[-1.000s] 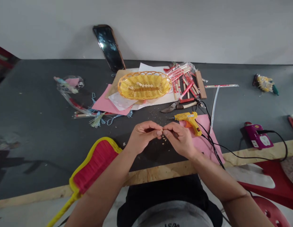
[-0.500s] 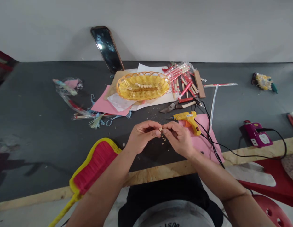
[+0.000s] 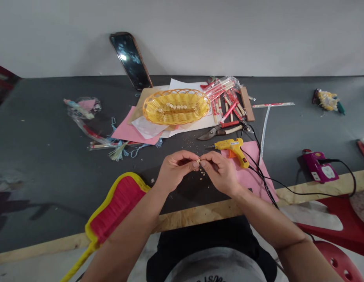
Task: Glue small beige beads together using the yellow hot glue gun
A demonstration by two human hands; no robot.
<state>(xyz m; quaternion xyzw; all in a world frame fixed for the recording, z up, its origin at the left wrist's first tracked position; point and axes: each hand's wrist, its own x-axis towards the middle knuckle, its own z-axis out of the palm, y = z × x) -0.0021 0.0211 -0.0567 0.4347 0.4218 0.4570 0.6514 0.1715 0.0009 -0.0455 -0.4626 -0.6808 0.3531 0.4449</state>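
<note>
My left hand [image 3: 179,169] and my right hand [image 3: 219,171] meet fingertip to fingertip above the dark table. Between them they pinch a tiny pale wooden piece [image 3: 199,161], mostly covered by the thumbs and fingers. Several similar small pieces [image 3: 202,172] lie on the table just below the fingertips. Beyond my hands sits a yellow wicker basket [image 3: 148,113] with a short row of little pale pieces [image 3: 177,106] inside. A yellow glue gun [image 3: 233,147] lies right of my right hand, and pruning shears [image 3: 213,132] rest behind it.
Paper-wrapped chopsticks [image 3: 227,103] and a wooden block [image 3: 247,103] are right of the basket. A phone [image 3: 131,60] leans on the wall. Pink paper [image 3: 255,172] lies under black cables running to a purple power box [image 3: 319,167]. A red-and-yellow fan-shaped object [image 3: 117,203] is near my left forearm.
Both hands stay pinched together in nearly the same place, with only slight finger movement. The view has shifted very slightly.
</note>
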